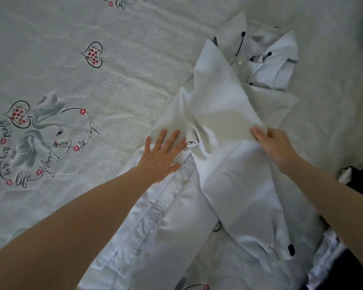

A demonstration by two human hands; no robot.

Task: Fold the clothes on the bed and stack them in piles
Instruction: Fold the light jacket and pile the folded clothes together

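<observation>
Mid-fold: left hand (162, 151) flat, pinning white garment (222, 114) on bed (113, 80); right hand (275, 145) grip pinching its flap, next fold flap over.

Bedsheet (113, 84) print: "life" legible twice; other script unreadable.

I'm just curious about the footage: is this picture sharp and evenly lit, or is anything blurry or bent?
Head view: soft, flat light with no glare; wide-angle bending toward the edges; the left hand is fairly sharp, the right hand and the white garment it grips slightly smeared; the dark far right corner is out of focus.
</observation>
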